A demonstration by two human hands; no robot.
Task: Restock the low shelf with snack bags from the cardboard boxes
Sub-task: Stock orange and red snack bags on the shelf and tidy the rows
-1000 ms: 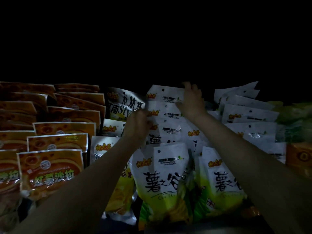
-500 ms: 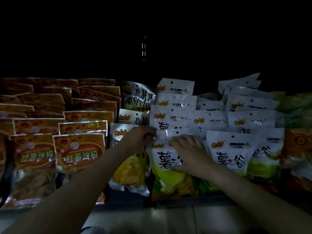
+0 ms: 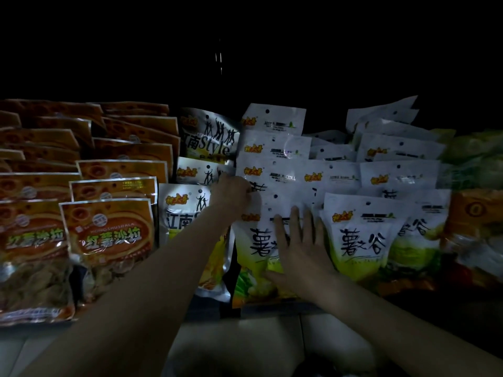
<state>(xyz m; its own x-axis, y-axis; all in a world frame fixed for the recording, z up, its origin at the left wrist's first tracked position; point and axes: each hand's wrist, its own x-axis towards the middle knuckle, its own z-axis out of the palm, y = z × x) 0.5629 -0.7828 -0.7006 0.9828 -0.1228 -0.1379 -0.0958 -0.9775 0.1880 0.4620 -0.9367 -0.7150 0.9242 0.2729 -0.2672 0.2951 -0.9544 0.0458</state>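
The low shelf holds rows of snack bags leaning back. A white-and-green bag (image 3: 257,240) stands at the front of the middle row. My right hand (image 3: 298,246) lies flat on its face, fingers spread and straight. My left hand (image 3: 231,195) grips the top left corner of that bag, fingers curled over the edge. More white-and-green bags (image 3: 359,235) stand to the right and behind. No cardboard box is in view.
Orange snack bags (image 3: 109,238) fill the left rows. White bags with dancer print (image 3: 187,210) stand between the orange and green rows. Darker orange and green bags (image 3: 476,219) sit at the far right. Pale floor tiles (image 3: 245,346) lie below the shelf edge.
My right hand came down from the back bags onto the front bag and now lies flatter with fingers spread. My left hand stays at the bag's top corner. The view has pulled back.
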